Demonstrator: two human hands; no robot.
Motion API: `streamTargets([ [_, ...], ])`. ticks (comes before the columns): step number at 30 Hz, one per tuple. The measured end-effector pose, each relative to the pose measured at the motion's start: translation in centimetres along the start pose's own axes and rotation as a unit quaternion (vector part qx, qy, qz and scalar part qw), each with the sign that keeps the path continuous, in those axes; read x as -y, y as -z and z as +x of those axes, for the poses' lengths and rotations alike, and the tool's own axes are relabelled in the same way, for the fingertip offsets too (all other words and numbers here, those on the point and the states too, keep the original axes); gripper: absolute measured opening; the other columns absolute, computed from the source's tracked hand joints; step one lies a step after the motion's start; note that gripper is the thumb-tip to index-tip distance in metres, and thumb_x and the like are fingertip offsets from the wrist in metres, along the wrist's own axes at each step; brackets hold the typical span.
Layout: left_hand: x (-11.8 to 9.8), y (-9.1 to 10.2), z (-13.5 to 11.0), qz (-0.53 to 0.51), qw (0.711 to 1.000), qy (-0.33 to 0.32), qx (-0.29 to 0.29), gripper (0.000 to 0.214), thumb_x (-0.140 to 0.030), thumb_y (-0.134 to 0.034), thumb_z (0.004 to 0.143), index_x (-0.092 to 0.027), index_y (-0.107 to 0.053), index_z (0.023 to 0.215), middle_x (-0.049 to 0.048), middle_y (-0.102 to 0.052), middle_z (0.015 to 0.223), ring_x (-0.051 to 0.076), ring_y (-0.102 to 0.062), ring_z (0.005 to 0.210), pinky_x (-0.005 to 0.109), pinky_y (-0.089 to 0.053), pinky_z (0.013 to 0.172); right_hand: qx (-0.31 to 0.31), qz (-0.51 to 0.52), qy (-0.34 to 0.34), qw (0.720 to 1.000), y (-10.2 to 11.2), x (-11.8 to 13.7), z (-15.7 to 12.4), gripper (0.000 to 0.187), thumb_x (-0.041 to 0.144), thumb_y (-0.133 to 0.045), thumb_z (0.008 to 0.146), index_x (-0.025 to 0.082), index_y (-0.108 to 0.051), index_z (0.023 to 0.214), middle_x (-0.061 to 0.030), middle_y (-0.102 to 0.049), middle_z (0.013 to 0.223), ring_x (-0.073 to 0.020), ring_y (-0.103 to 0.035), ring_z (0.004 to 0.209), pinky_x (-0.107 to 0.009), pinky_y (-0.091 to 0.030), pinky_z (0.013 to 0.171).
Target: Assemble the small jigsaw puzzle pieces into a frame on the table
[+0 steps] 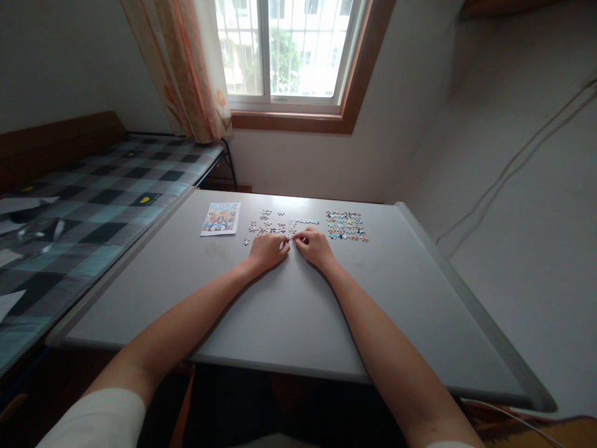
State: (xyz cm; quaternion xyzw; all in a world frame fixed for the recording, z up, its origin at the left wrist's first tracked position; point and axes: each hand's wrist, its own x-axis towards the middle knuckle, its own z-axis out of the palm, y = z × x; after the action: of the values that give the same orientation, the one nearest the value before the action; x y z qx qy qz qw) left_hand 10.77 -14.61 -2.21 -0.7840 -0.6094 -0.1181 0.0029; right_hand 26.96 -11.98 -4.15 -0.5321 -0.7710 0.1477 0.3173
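Note:
Both my hands rest on a grey table, side by side at its far middle. My left hand is curled, its fingertips pinched at small jigsaw pieces. My right hand is curled too, fingertips meeting the left hand's over the same pieces. What each pinch holds is too small to name. A joined strip of pieces lies just beyond the fingers. A dense patch of loose pieces lies to the right. A colourful reference picture card lies to the left.
A bed with a checked cover stands against the table's left side, with papers on it. A window and a curtain are behind the table. A white wall with cables runs along the right.

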Motion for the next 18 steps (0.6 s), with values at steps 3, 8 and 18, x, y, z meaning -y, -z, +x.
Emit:
streamTargets([
  [3,-0.06,0.13,-0.08,0.015,1.0,-0.011,0.002,0.035,-0.036,-0.041,0.088,-0.026,-0.071,0.103,0.0082,-0.072,0.089,0.024,-0.067,0.083,0.032,-0.046,0.073,0.002,-0.006,-0.003,1.0,-0.03,0.0,0.07,0.021,0.022,-0.056,0.081,0.023,-0.075,0.089,-0.0019,-0.063,0.082,-0.0137,-0.058,0.073,-0.026,-0.044,0.076],
  [8,-0.18,0.37,-0.12,0.033,0.999,-0.013,0.018,0.035,-0.036,-0.039,0.089,-0.024,-0.069,0.104,0.0083,-0.072,0.09,0.022,-0.066,0.084,0.032,-0.045,0.075,0.002,-0.01,-0.004,1.0,-0.1,-0.04,0.14,0.021,0.023,-0.055,0.081,0.023,-0.075,0.088,-0.0024,-0.063,0.081,-0.0143,-0.058,0.075,-0.026,-0.044,0.076],
  [18,0.08,-0.17,0.1,0.009,1.0,0.007,-0.015,0.034,-0.032,-0.043,0.087,-0.028,-0.069,0.11,0.0062,-0.073,0.09,0.022,-0.066,0.084,0.031,-0.046,0.073,-0.076,0.056,-0.014,0.995,-0.44,-0.73,0.29,0.025,0.015,-0.049,0.078,0.018,-0.07,0.092,-0.0044,-0.067,0.087,-0.0146,-0.059,0.075,-0.027,-0.046,0.078],
])
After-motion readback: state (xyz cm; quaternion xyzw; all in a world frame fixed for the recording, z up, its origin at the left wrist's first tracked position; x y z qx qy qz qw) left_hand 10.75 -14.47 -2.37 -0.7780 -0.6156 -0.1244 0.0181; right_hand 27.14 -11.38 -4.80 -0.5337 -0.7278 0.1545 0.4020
